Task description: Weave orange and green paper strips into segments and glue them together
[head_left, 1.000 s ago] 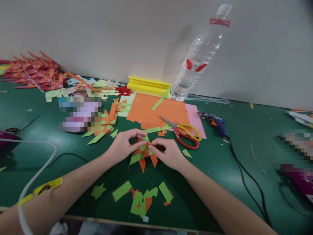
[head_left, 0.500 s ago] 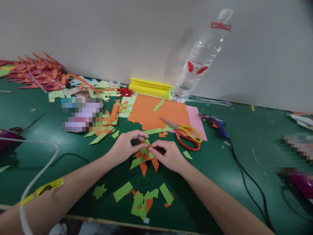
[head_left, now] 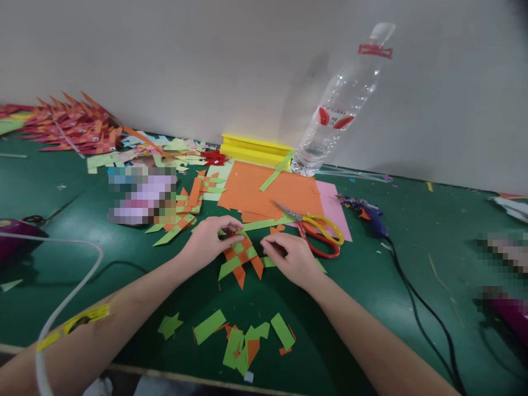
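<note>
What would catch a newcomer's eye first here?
Probably the clear bottle by the back wall, looking tilted in this view. Next, the orange-green woven paper in the left hand, with the right hand beside it. Then the spiky red-orange paper pile at far left.

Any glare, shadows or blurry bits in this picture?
Head view: glints dot the plastic bottle, with a soft shadow on the wall; head view: a pale sheen lies on the green tabletop; head view: checks in the woven orange-and-green paper are readable; head view: blocky pixels hide patches at left and right.
</note>
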Motion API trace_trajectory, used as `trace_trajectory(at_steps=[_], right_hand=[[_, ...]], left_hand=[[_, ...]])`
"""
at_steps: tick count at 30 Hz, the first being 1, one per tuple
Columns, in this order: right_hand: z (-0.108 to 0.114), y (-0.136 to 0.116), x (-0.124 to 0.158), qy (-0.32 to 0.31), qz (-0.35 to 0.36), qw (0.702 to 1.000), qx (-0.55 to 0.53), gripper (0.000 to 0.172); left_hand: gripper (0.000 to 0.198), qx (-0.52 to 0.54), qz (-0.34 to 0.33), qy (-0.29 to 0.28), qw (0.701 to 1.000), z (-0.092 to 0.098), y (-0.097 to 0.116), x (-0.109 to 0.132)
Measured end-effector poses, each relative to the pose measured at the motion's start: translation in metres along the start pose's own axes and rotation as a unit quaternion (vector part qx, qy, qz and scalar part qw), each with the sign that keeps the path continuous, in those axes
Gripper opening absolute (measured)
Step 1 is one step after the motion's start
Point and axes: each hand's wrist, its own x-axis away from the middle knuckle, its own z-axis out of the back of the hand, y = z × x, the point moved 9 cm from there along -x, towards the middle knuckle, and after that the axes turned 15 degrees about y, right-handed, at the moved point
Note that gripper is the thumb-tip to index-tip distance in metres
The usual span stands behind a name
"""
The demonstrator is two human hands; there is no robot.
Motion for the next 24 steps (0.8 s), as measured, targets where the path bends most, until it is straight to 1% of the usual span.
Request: trace_trajectory(at_steps=[3, 6, 10, 13, 16, 20, 22, 24], right_hand=[[0.004, 0.005, -0.002, 0.015, 0.008, 1.0, 0.014, 0.022], [0.011, 0.004, -0.004, 0.047, 0.04, 0.997, 0.041, 0.021], [0.033, 0.002, -0.009, 0.137, 0.111, 0.98, 0.092, 0.016], [0.055, 0.01, -0.013, 0.204, 0.135, 0.958, 0.152, 0.015], [0.083, 0.033, -0.018, 0.262, 0.103, 0.935, 0.215, 0.02], [0.122, 0.076, -0.016, 0.337, 0.022, 0.908, 0.249, 0.023], [0.135, 0.096, -0.014, 0.356, -0.01, 0.897, 0.261, 0.024], [0.143, 0.108, -0.012, 0.362, -0.021, 0.891, 0.274, 0.023]], left_hand=[[0.012, -0.022, 0.006, -0.011, 1.0, 0.0, -0.004, -0.004], [0.013, -0.039, 0.015, -0.018, 0.999, 0.0, -0.008, -0.006], [0.015, -0.048, 0.018, -0.019, 0.999, -0.001, -0.011, -0.008], [0.018, -0.062, 0.01, -0.035, 0.997, -0.002, -0.01, -0.008], [0.021, -0.094, -0.021, -0.052, 0.994, -0.003, -0.005, -0.008], [0.022, -0.146, -0.098, -0.034, 0.984, 0.0, 0.002, -0.009], [0.02, -0.163, -0.133, -0.022, 0.977, 0.001, 0.003, -0.008], [0.02, -0.176, -0.164, -0.01, 0.97, 0.002, 0.004, -0.007]])
